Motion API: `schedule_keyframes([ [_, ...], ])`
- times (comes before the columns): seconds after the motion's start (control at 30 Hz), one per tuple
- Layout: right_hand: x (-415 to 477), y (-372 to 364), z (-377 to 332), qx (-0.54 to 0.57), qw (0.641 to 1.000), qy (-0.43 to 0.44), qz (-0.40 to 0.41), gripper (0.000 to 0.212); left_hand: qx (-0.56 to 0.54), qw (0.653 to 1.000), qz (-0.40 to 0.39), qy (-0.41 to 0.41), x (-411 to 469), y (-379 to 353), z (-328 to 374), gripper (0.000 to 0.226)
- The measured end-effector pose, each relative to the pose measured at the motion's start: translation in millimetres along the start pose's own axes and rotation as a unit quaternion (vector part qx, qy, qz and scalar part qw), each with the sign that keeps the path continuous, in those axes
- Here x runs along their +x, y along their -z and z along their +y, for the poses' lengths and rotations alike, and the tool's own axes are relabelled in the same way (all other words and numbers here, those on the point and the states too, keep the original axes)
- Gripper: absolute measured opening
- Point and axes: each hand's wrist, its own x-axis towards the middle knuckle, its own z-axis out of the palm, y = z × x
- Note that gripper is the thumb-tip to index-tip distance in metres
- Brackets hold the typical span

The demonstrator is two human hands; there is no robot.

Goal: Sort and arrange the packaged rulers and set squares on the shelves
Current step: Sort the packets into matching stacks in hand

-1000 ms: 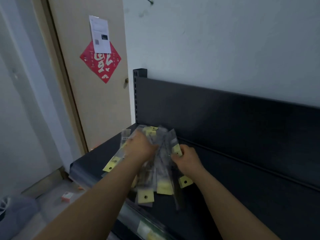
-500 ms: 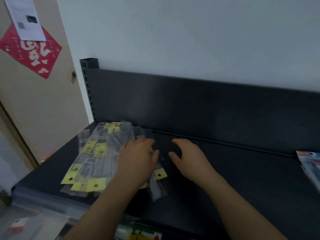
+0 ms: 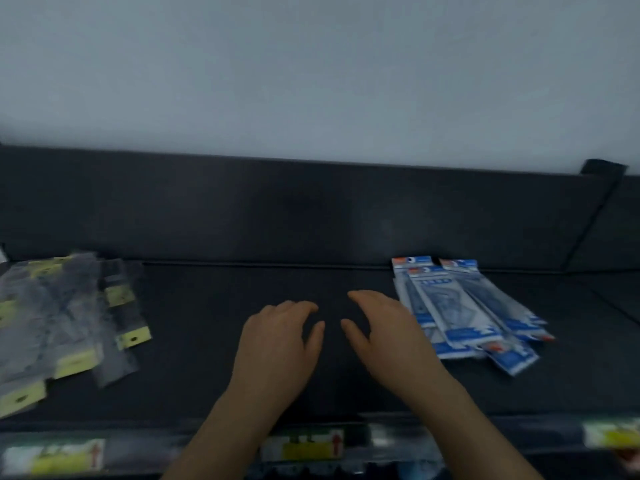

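Note:
A loose pile of clear packets with yellow header cards (image 3: 65, 323) lies on the dark shelf (image 3: 214, 341) at the left. A fanned pile of blue-and-white packaged rulers (image 3: 464, 306) lies at the right, its top ends against the back panel. My left hand (image 3: 277, 341) and my right hand (image 3: 384, 334) hover side by side over the bare middle of the shelf, palms down, fingers relaxed and holding nothing. My right hand is just left of the blue pile, overlapping its edge in the picture; whether it touches is unclear.
A dark back panel (image 3: 311, 209) rises behind the shelf under a pale wall. Price labels (image 3: 304, 448) sit in the rail along the shelf's front edge. An upright post (image 3: 602, 168) stands at the far right.
The view has swung right, away from the door. Both hands have left the yellow-carded pile and moved right to the shelf's middle. The blue pile has come fully into view.

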Motion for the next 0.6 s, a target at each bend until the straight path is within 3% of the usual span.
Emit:
schedule_keyframes([
  [0.27,-76.5,72.5,131.8,-0.038,0.995,-0.093,0.019,0.048,-0.056,0.995,-0.046,-0.067,5.2,-72.3,152.3,0.036],
  [0.6,-113.2,131.1,262.4,-0.067,0.974,-0.208,0.062,0.052,-0.063,0.976,-0.113,-0.177,63.7,-144.5,281.7,0.036],
])
